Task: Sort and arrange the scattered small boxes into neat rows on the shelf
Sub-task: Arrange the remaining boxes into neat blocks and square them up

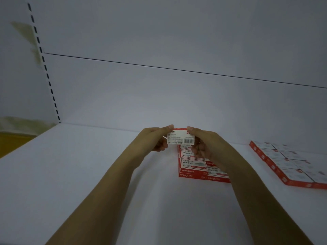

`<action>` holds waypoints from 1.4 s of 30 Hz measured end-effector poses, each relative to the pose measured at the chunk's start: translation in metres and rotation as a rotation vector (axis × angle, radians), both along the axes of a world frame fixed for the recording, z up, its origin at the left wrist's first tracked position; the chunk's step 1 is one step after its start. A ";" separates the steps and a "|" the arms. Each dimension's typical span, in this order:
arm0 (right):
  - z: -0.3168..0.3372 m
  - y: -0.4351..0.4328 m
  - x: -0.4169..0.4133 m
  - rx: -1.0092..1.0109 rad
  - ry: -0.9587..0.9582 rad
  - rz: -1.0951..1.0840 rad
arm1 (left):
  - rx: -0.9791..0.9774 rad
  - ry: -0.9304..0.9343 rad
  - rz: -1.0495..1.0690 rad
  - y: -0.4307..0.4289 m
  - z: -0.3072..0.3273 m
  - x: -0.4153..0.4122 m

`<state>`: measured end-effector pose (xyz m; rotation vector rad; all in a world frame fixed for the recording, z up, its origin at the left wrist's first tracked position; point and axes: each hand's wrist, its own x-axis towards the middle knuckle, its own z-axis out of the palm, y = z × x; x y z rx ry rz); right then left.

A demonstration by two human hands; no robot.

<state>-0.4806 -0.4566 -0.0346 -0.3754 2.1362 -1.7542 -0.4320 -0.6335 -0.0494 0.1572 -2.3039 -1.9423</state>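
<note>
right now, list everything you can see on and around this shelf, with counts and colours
small cardboard box with barcode label: one, white face with red edge, held up above the middle stack
stacked small cardboard boxes: several, partly hidden, red and white, shelf middle
flat rows of small cardboard boxes: several, cut by the frame edge, red and white, shelf right
flat shelf board: one, white, under the boxes
back wall panels: two, white, meeting at a dark seam
slotted upright strip: one, white with black slots, far left
left hand: one, fingers pinch the held box's left end
right hand: one, fingers pinch its right end
</note>
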 end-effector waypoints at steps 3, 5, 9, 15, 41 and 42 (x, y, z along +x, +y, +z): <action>-0.002 0.000 -0.002 0.012 0.008 0.005 | -0.029 0.021 0.004 -0.002 -0.004 0.001; -0.002 0.003 -0.002 0.075 0.090 0.006 | -0.072 0.063 0.016 -0.002 -0.006 0.002; 0.004 0.011 0.005 0.317 0.342 0.014 | -0.198 0.132 0.019 0.003 -0.008 0.002; 0.015 0.010 0.012 0.560 0.641 -0.068 | -0.425 0.249 0.087 0.018 -0.002 0.000; -0.010 0.100 0.054 0.965 0.657 -0.159 | -0.808 -0.036 0.025 0.063 -0.004 0.034; -0.012 0.099 0.054 0.959 0.642 -0.162 | -0.794 -0.056 0.026 0.062 -0.007 0.035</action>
